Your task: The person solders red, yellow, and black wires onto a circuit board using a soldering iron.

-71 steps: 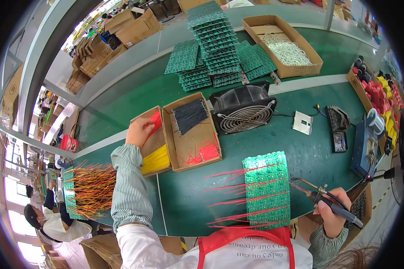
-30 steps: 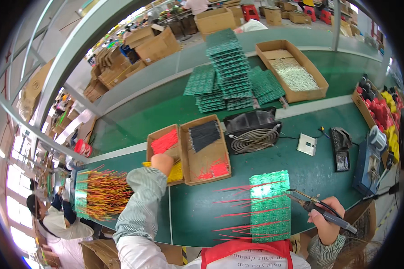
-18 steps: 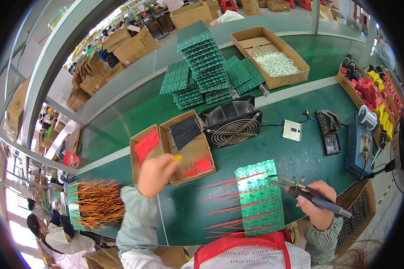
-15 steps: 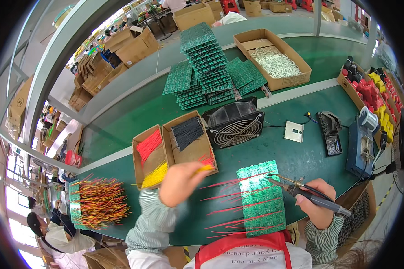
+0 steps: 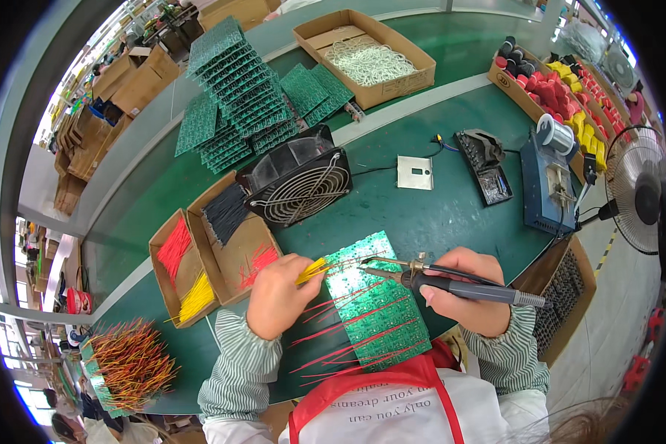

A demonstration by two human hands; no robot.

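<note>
My left hand (image 5: 275, 296) pinches a small bunch of yellow wires (image 5: 312, 270) beside the upper left edge of a green circuit board panel (image 5: 383, 314). Rows of red wires (image 5: 320, 357) lie across that panel and stick out past its left side. In my right hand (image 5: 472, 300) is a soldering iron (image 5: 462, 287), with a thin feed tube running above it. Its tip is at the panel's upper part, close to the ends of the yellow wires; whether they touch is too small to tell.
Left of the panel stand cardboard boxes (image 5: 222, 285) of red, yellow and black wires, and a wired board (image 5: 129, 362). Behind are a black fan (image 5: 303, 181), stacked boards (image 5: 237, 89) and a carton of white rings (image 5: 422, 78). A blue solder feeder (image 5: 546, 196) stands right.
My left hand has moved from the wire boxes to the panel's upper left edge with the yellow wires. The iron's tip stays over the panel's upper part. The whole view has turned rightward.
</note>
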